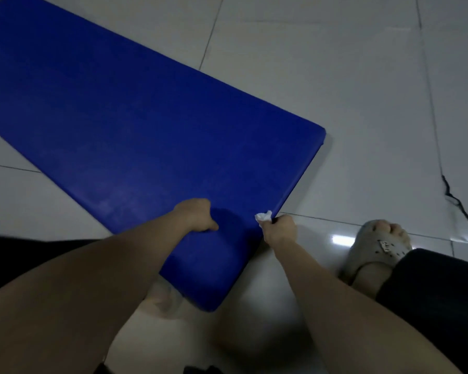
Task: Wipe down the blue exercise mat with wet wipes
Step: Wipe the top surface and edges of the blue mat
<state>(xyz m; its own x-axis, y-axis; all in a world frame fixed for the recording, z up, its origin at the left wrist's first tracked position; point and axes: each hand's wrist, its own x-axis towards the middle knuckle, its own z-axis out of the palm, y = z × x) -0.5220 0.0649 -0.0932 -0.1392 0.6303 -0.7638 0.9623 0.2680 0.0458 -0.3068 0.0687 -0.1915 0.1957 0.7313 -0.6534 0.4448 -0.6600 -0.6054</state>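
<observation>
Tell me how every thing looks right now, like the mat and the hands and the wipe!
Blue foam exercise mat: unrolled, flat on the floor, near edge gripped.
Crumpled white wet wipe: bunched up, held at the mat's edge.
Left hand: closed, pressing on the mat.
Right hand: shut on the wipe.
Grey perforated slipper: worn on a foot, beside the mat.
White tiled floor: glossy, carrying the mat.

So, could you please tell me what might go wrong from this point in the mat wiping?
The right hand pinches the wet wipe right at the blue mat edge, so it may slip off onto the tiled floor and pick up dirt. The wipe is bunched small, so strokes may leave unwiped strips. The left hand presses only one spot, so the mat might slide on the glossy tiles.
</observation>
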